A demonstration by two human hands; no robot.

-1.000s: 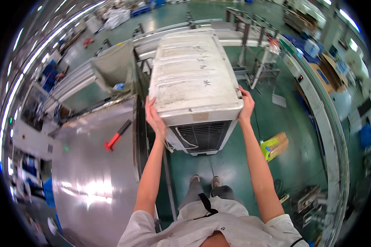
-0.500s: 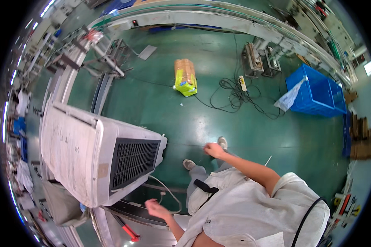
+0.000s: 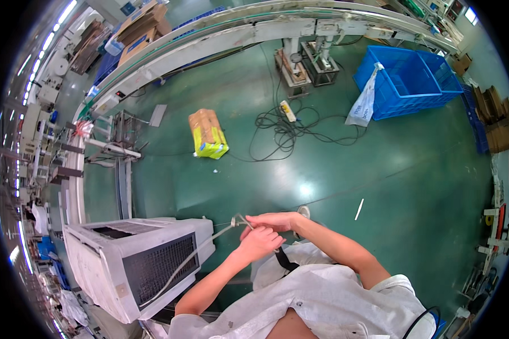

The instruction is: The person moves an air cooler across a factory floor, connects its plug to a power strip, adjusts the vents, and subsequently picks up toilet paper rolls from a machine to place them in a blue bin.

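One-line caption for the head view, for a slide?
Both hands, left and right, grip a thin grey cord trailing from a white grilled appliance on a green factory floor.

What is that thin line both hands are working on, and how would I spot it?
Start at the big white appliance with the dark grille, lower left. A thin pale cord runs from its front up to the left hand and right hand. Unlike the black cables tangled on the green floor, it is light-coloured.

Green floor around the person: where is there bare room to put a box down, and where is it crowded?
Bare floor lies right of the hands, around the white strip, and between the yellow package and the white air cooler. Crowded: the tangled cables near the blue crates, and the metal frames at left.
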